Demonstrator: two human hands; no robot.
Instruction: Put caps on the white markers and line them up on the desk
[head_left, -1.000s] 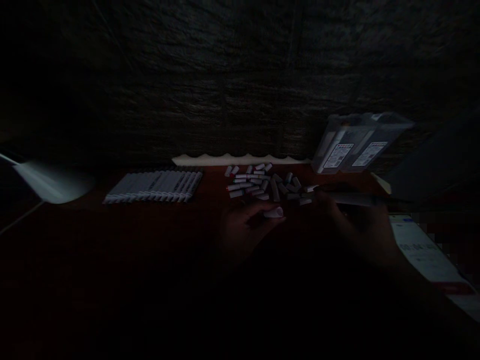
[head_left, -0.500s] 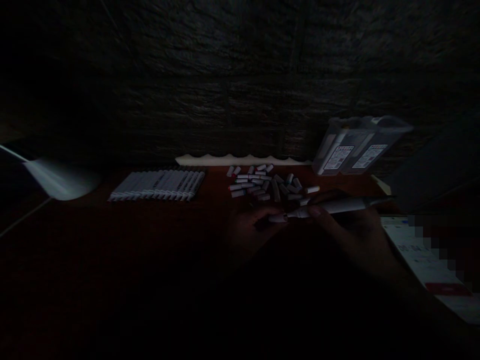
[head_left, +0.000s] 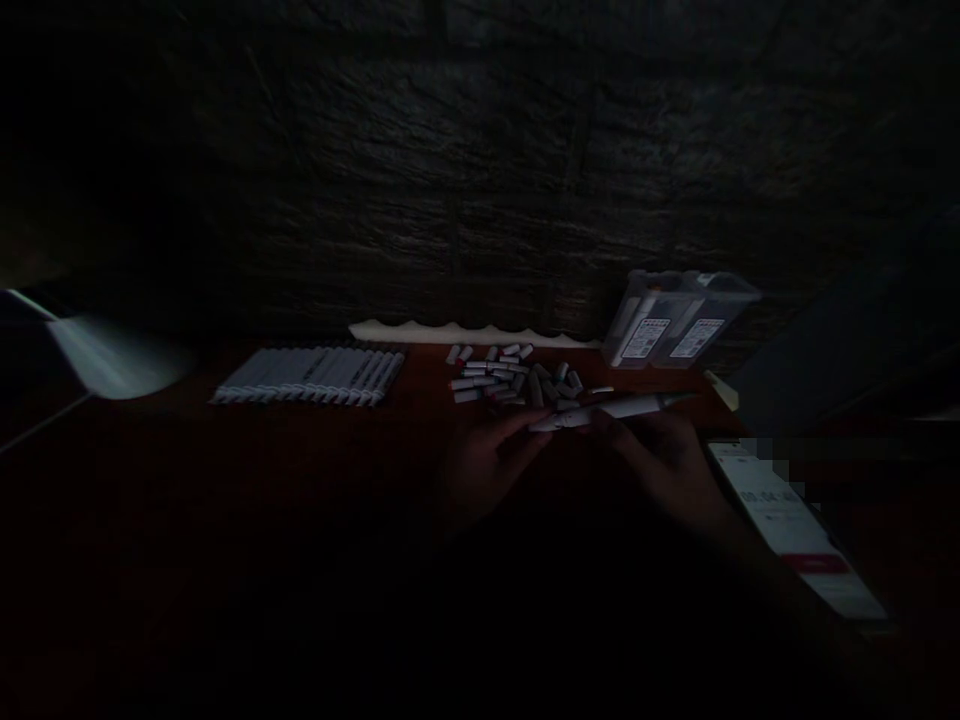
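Note:
Low over the table, my right hand [head_left: 664,460] is closed around a white marker [head_left: 634,406], which lies nearly level with a dark tapered tip pointing right. My left hand [head_left: 484,465] pinches a small pale marker cap [head_left: 544,424] at the marker's left end. Cap and marker are in line and appear to touch; the dim light hides whether the cap is fully seated. Just behind both hands lies a loose pile of marker caps [head_left: 536,388], some with coloured ends. Further left, several white markers [head_left: 307,375] lie side by side in a row.
Two clear plastic cases [head_left: 675,320] with labels stand at the back right against the dark textured wall [head_left: 450,150]. A phone [head_left: 799,530] with a lit screen lies at the right. A white cone-shaped object [head_left: 120,360] is at the far left. A pale wavy-edged strip [head_left: 465,333] runs along the wall.
The gap between cap and marker has closed, my right hand bringing the marker left towards my left hand. The view has shifted slightly.

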